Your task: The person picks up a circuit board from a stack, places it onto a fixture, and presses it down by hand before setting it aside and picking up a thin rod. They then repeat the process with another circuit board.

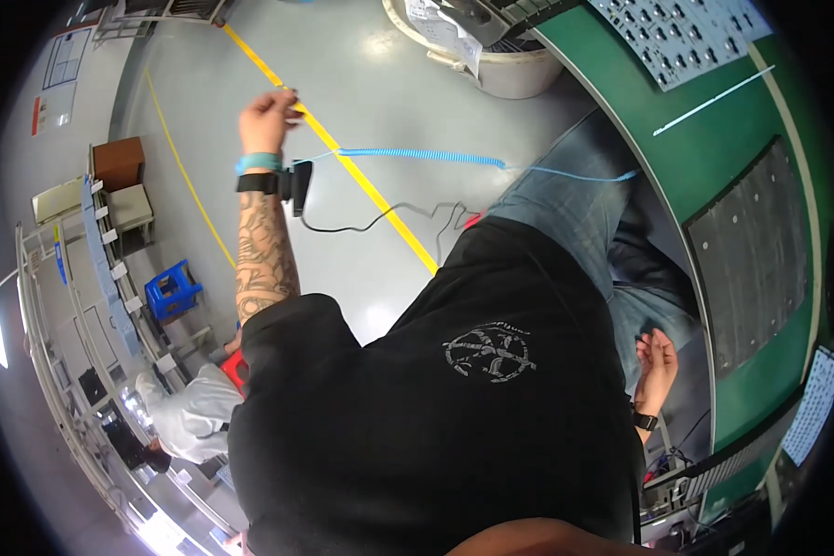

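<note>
My left hand (pixel 267 122) is held out over the floor at the upper left, its fingers curled together. Something small and dark shows at its fingertips, too small to name. Around that wrist sit a teal band (pixel 258 162) and a black strap (pixel 258 182) with a black box (pixel 301 188) at its side. A coiled blue cord (pixel 422 155) stretches from near the wrist toward the workbench (pixel 621 167). My right hand (pixel 656 366) hangs beside my leg near the bench edge, fingers loosely bent and apart, with a black watch (pixel 645 421) on the wrist. Nothing nameable is in it.
On the green bench lie a component-covered board (pixel 681 37), a white stick (pixel 713 100) and a dark panel (pixel 751 259). A pale bin (pixel 519 79) stands beyond. Behind are a blue stool (pixel 171 289), a brown box (pixel 119 164) and another person (pixel 190 417) at a workstation. A black cable (pixel 361 227) hangs across.
</note>
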`<control>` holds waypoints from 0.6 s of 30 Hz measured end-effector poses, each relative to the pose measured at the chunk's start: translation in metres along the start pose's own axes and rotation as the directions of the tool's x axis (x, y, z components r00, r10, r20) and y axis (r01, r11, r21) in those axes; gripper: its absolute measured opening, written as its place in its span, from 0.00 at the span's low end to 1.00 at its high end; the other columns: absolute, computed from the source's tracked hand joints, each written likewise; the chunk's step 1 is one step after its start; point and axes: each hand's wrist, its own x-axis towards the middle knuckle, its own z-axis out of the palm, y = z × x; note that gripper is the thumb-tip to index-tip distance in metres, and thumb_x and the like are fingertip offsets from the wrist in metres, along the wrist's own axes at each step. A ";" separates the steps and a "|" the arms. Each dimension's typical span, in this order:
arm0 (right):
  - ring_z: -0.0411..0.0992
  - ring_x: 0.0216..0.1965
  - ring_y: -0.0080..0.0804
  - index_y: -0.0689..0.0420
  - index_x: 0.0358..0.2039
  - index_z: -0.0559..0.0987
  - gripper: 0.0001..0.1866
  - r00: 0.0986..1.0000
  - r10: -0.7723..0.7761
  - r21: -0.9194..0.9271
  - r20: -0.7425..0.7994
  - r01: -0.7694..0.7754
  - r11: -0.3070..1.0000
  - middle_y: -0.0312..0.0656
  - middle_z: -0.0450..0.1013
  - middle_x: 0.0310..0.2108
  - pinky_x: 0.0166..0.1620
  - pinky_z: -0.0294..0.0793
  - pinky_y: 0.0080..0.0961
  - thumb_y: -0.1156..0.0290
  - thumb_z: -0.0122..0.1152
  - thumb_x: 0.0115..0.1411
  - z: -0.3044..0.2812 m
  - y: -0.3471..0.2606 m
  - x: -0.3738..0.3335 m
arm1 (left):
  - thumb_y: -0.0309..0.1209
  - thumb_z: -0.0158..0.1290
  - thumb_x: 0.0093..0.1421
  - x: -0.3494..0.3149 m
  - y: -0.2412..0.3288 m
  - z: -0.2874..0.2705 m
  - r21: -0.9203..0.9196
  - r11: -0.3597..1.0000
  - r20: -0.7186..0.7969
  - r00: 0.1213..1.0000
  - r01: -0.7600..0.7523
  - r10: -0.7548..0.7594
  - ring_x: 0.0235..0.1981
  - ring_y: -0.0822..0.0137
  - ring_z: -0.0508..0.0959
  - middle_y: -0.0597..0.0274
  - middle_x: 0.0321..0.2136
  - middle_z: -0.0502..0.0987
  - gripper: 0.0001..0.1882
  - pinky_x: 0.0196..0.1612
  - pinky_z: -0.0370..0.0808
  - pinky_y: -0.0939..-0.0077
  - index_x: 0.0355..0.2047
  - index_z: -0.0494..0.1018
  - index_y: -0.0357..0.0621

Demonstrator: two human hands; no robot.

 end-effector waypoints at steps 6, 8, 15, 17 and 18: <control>0.76 0.41 0.26 0.63 0.53 0.76 0.16 0.991 -0.087 -0.218 0.097 0.107 0.970 0.41 0.79 0.43 0.47 0.74 0.22 0.70 0.60 0.68 0.056 -0.070 -0.039 | 0.29 0.60 0.65 0.010 0.114 0.014 -0.174 0.874 -0.125 0.891 -0.453 0.436 0.29 0.70 0.80 0.56 0.31 0.82 0.10 0.34 0.79 0.76 0.40 0.80 0.31; 0.77 0.43 0.28 0.63 0.55 0.76 0.18 0.955 -0.138 -0.212 0.261 0.196 0.957 0.42 0.78 0.45 0.50 0.74 0.25 0.69 0.60 0.68 0.074 -0.093 -0.051 | 0.29 0.60 0.65 0.011 0.129 0.034 -0.272 0.811 -0.098 0.853 -0.518 0.513 0.29 0.70 0.80 0.56 0.31 0.82 0.11 0.34 0.79 0.76 0.40 0.80 0.31; 0.77 0.47 0.31 0.63 0.58 0.73 0.22 0.811 -0.421 -0.018 0.407 0.468 0.884 0.44 0.78 0.47 0.53 0.74 0.27 0.69 0.61 0.66 0.168 -0.216 -0.053 | 0.31 0.60 0.65 0.056 0.189 0.143 -0.290 0.734 -0.041 0.774 -0.615 0.632 0.31 0.68 0.81 0.58 0.32 0.82 0.11 0.38 0.78 0.75 0.41 0.80 0.33; 0.77 0.48 0.30 0.63 0.59 0.72 0.22 0.796 -0.526 0.114 0.301 0.518 0.848 0.44 0.76 0.52 0.52 0.74 0.25 0.71 0.60 0.66 0.198 -0.240 -0.038 | 0.34 0.62 0.63 0.093 0.164 0.162 -0.193 0.711 0.011 0.724 -0.676 0.690 0.31 0.68 0.81 0.58 0.32 0.83 0.14 0.39 0.78 0.73 0.41 0.80 0.33; 0.77 0.48 0.30 0.63 0.59 0.72 0.22 0.795 -0.546 0.130 0.264 0.532 0.837 0.44 0.76 0.52 0.52 0.74 0.25 0.71 0.60 0.66 0.208 -0.248 -0.030 | 0.36 0.64 0.61 0.101 0.171 0.176 -0.097 0.689 0.052 0.687 -0.718 0.724 0.31 0.68 0.81 0.58 0.32 0.83 0.16 0.39 0.77 0.72 0.41 0.80 0.34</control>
